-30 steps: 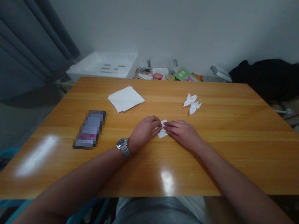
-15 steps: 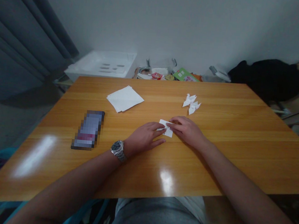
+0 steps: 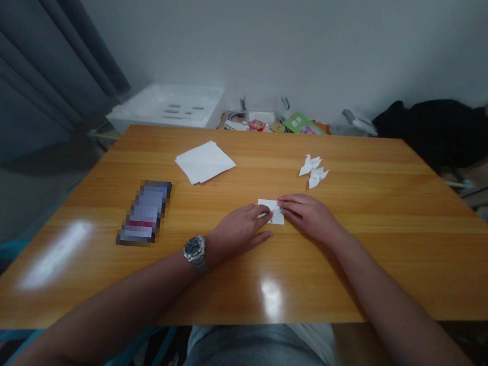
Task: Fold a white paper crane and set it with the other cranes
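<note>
From the head view, between the left hand (image 3: 240, 231) and right hand (image 3: 309, 216), a small folded white paper (image 3: 278, 218) lies on a wooden table (image 3: 394, 219). Left fingers bend onto it, thumb apart; right fingertips, close together, touch its side. Whether either pinches cannot be told. Beyond the right hand: two origami cranes (image 3: 317, 178); beyond the left: stacked paper sheets (image 3: 205, 162).

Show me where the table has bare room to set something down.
Bare: table right of the paper birds, and between them and the sheets. Crowded: the centre, where the left hand and right hand touch the small paper.
</note>
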A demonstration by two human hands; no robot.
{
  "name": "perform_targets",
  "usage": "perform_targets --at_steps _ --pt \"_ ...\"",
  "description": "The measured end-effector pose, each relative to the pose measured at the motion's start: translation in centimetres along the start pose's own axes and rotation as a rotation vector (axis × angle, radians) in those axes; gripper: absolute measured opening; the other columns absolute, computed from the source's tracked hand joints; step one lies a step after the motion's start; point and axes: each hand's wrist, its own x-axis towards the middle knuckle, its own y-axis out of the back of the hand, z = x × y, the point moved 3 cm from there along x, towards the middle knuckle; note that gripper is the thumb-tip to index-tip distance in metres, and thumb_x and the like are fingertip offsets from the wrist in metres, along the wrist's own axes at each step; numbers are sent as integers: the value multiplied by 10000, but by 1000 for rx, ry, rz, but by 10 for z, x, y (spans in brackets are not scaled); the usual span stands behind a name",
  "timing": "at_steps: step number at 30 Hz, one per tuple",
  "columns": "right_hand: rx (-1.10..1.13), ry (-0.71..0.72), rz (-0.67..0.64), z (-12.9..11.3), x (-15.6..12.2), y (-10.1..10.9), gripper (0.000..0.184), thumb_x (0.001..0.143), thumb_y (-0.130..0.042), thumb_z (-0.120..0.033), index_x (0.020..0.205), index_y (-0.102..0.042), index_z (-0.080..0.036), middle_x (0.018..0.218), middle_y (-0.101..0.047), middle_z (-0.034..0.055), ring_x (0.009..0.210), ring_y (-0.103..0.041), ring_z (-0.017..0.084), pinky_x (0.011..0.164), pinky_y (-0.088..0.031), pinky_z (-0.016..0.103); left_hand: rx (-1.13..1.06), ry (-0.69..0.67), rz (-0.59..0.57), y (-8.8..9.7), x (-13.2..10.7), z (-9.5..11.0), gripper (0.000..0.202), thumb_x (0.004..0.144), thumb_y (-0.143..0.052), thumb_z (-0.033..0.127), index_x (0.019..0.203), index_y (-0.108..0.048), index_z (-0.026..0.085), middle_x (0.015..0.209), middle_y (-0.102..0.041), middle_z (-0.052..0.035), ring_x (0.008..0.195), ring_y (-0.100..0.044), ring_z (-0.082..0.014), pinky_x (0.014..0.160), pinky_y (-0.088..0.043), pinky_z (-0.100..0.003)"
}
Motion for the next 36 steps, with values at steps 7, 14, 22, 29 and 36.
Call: perform_targets --at_steps 7,14,22,29,36 --pt "-11 22 -25 1 -1 -1 258 991 -565 -210 1167 -754 -210 1243 -731 118 1144 -686 272 986 -565 474 28 -76 5 4 1 2 455 1034 -490 400 1436 -509 187 1424 -577 -116 1279 -566 -275 1099 -468 -433" --pt "-3 25 -23 -2 0 2 281 1013 -526 -234 1192 -739 -198 1241 -723 131 1139 -679 268 974 -562 465 22 -64 -12 -1 0 3 476 1036 -477 425 1403 -538 129 1409 -593 -141 1295 -571 -274 1098 -479 -411" --pt "52 46 -88 6 -2 4 334 996 -538 -219 1292 -693 -216 1350 -667 130 1225 -635 270 1033 -528 480 55 -65 -31 2 0 7 454 1045 -466 394 1423 -510 147 1399 -601 -122 1251 -597 -264 1046 -517 -395" --pt "110 4 -138 17 -4 9 369 1013 -509 -259 1350 -658 -232 1410 -632 109 1301 -593 251 1103 -485 454 102 -57 -37 -1 0 7 465 1045 -468 408 1429 -503 148 1410 -588 -112 1264 -580 -259 1033 -525 -386" --pt "67 -23 -73 23 -10 6 357 1035 -479 -312 1331 -670 -257 1446 -601 109 1316 -574 267 1100 -480 502 118 -53 -58 1 1 9 468 1049 -457 407 1420 -508 126 1396 -596 -113 1239 -590 -260 1004 -544 -387"
